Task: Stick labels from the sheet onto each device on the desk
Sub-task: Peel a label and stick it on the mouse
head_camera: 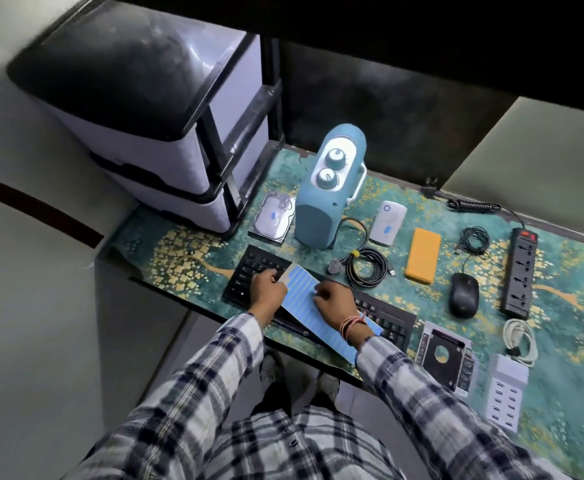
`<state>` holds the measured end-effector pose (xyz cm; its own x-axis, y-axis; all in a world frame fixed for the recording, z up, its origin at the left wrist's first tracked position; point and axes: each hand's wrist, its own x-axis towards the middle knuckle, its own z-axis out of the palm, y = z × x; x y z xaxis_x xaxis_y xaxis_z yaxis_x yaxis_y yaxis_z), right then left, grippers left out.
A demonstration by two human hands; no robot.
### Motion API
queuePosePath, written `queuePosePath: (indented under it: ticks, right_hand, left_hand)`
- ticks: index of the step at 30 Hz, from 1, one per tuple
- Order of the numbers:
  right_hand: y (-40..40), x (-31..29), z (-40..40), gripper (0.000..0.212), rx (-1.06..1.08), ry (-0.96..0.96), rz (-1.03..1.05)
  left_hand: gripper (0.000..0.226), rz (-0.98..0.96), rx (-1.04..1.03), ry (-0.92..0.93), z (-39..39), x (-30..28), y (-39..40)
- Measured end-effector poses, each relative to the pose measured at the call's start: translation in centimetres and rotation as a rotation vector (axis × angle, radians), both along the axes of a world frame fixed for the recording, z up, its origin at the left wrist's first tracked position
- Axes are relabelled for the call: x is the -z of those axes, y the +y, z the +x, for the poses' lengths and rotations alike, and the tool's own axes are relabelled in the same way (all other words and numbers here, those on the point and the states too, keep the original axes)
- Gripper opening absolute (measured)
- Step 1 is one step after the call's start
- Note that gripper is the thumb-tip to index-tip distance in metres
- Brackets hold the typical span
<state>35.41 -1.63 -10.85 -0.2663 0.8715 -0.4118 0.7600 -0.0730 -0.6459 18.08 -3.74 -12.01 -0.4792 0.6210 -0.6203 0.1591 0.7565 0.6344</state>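
A blue-striped label sheet (303, 299) lies across the black keyboard (384, 315) at the desk's front edge. My left hand (268, 289) grips the sheet's upper left corner. My right hand (333, 299) rests on the sheet's middle with the fingers curled; whether it pinches a label is hidden. Behind stand a blue speaker with two knobs (325, 199), a hard drive (275, 216) and a white power bank (387, 221), the last two each with a small blue label. An orange power bank (423, 254), a black mouse (463, 294) and a black power strip (520, 271) lie to the right.
A drawer unit with a black top (166, 133) stands at the back left. Coiled black cables (366, 268) lie beside the speaker. A drive caddy (444, 355), a white multi-port charger (505, 393) and a white cable (520, 339) sit at the front right.
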Motion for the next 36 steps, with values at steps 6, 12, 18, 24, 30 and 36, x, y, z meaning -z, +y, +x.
queuePosePath:
  ticks: [6, 12, 18, 24, 30, 36]
  right_hand:
    - [0.2, -0.4, -0.1, 0.027, 0.032, 0.02, 0.041]
    - [1.5, -1.3, -1.3, 0.024, 0.054, 0.106, 0.12]
    - [2.4, -1.3, -1.4, 0.023, 0.032, 0.124, 0.1]
    - [2.3, -1.2, -1.1, 0.028, 0.071, 0.181, 0.099]
    - [2.7, -1.0, -0.3, 0.022, 0.078, 0.201, 0.071]
    - [2.9, -0.7, 0.5, 0.013, 0.08, 0.216, 0.061]
  left_hand:
    - [0.039, 0.105, -0.113, -0.272, -0.3, -0.6, 0.1]
    - [0.027, 0.082, -0.14, -0.572, -0.2, -1.6, 0.3]
    - [0.033, 0.05, -0.061, -0.667, -0.5, -1.9, 0.6]
    - [0.032, 0.045, 0.019, -0.648, -0.4, -1.9, 0.7]
    - [0.032, 0.058, 0.061, -0.615, 0.4, -2.5, 0.9]
    - [0.029, 0.052, 0.077, -0.583, 0.5, -2.7, 1.0]
